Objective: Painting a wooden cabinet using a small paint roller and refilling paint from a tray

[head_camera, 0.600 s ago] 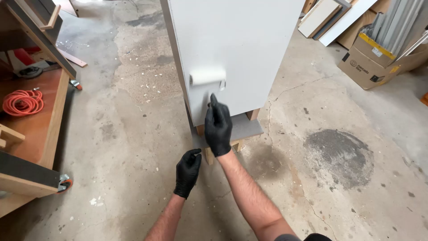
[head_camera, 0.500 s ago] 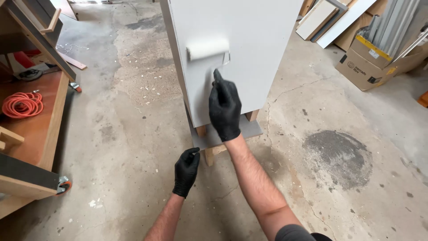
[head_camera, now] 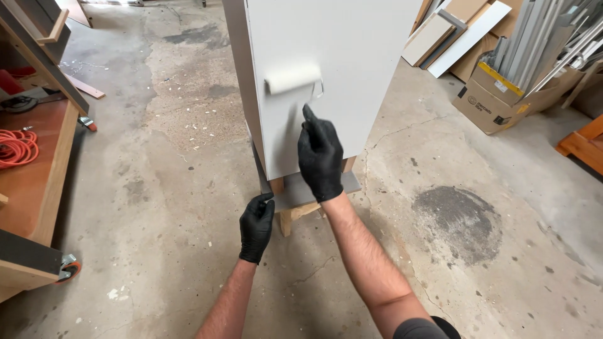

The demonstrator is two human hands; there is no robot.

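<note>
The right hand [head_camera: 320, 157], in a black glove, is closed around the handle of a paint roller [head_camera: 293, 79] whose pale sleeve lies flat against the front of an upright grey cabinet [head_camera: 352, 44]. The left hand [head_camera: 256, 227], gloved too, pinches the corner of a grey board [head_camera: 314, 187] under the cabinet. To the right, well apart, a brown cardboard box [head_camera: 496, 100] with a yellow strip and a dark label holds metal strips.

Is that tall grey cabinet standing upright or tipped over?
Upright. The grey cabinet stands on wooden blocks above the concrete floor, while the right hand rolls a paint roller on its face.
</note>
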